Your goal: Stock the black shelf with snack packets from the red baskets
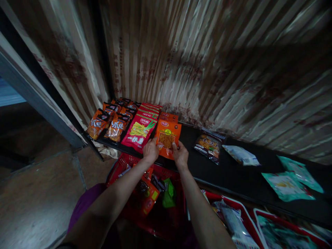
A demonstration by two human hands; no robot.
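An orange snack bag (pixel 168 133) with a picture of brown sticks lies at the front of a row on the black shelf. My left hand (pixel 151 151) is closed at its lower left edge, beside the red snack bags (pixel 142 128). At the lower right edge, my right hand (pixel 181 155) pinches the same bag, thumb on its front. Another orange bag shows partly behind it. Below my forearms, a red basket (pixel 121 162) holds several loose packets, among them a green packet (pixel 169 193) and an orange one (pixel 150 200).
Small orange-and-black packets (pixel 115 128) stand at the shelf's left end. Farther right on the black shelf (pixel 236 176) lie a dark snack bag (pixel 209 143), a white packet (pixel 241 154) and teal packets (pixel 286 186). More red baskets (pixel 242 207) sit below. Wrinkled printed sheeting rises behind.
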